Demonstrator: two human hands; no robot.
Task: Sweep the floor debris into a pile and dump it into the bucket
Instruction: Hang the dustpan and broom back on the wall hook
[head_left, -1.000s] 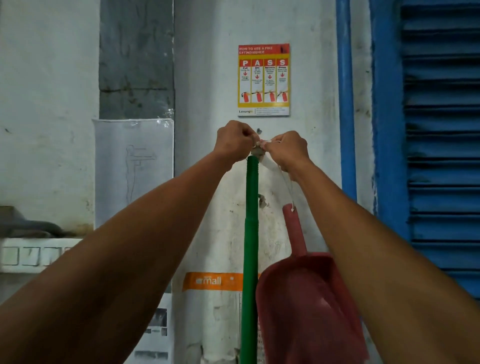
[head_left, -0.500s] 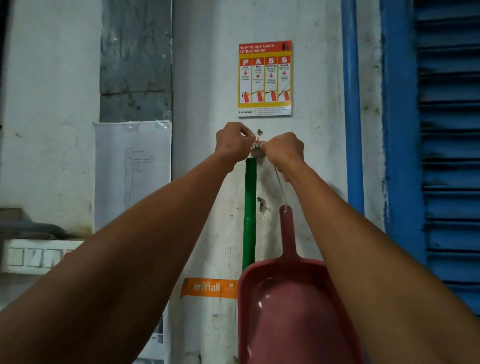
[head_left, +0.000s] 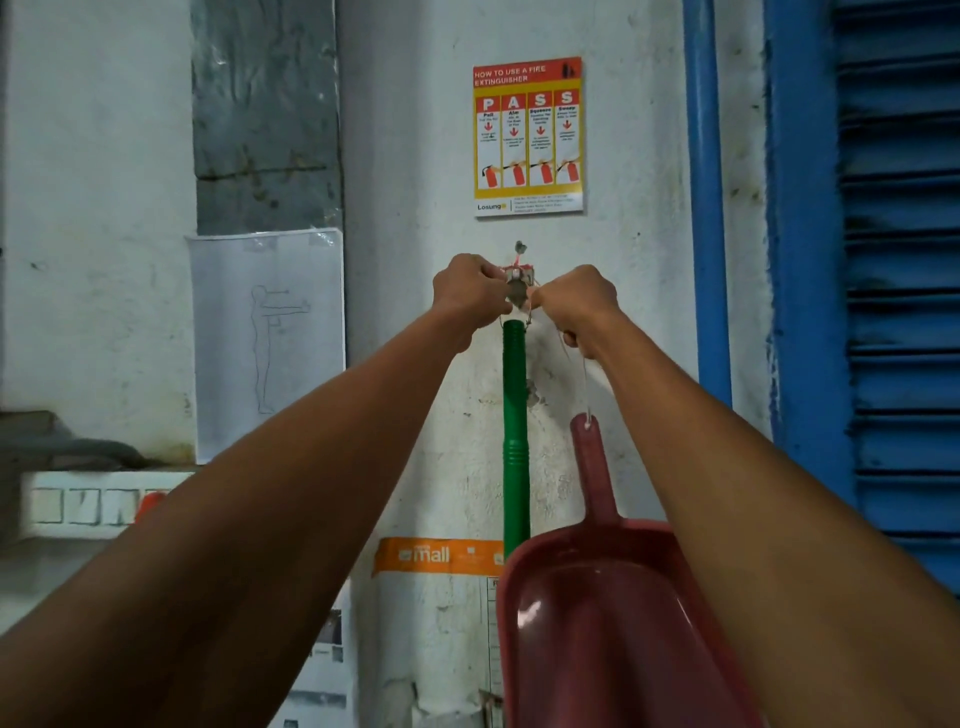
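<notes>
A whitewashed wall (head_left: 426, 364) is filling the view, with a fire-extinguisher poster (head_left: 528, 136) pinned at twelve o'clock and blue louvred shutters (head_left: 901, 291) running down the three o'clock edge. Both arms are reaching up to a small nail or hook (head_left: 518, 248) just under the poster. The left hand (head_left: 470, 291) is pinching at the little tangle of fastening at the top of the green broom handle (head_left: 516, 441), fingers curled tight. The right hand (head_left: 574, 304) is curling round the thin string (head_left: 584, 384) from which the red dustpan (head_left: 613, 613) is hanging, at five o'clock from the hands. The two hands are sitting close together, almost knuckle to knuckle.

Compared with half a second back, the hands are sitting a touch lower below the nail, and the broom handle's top is now showing clear beneath the left hand. The dustpan is tilting with its handle leaning left.

What exactly the fingers are working at is too small to make out. The broom's head is cut off at the bottom edge, and the right forearm is covering the dustpan's right rim. At nine o'clock, a sketched figure on a sheet of paper (head_left: 266, 343) is taped to the wall.
</notes>
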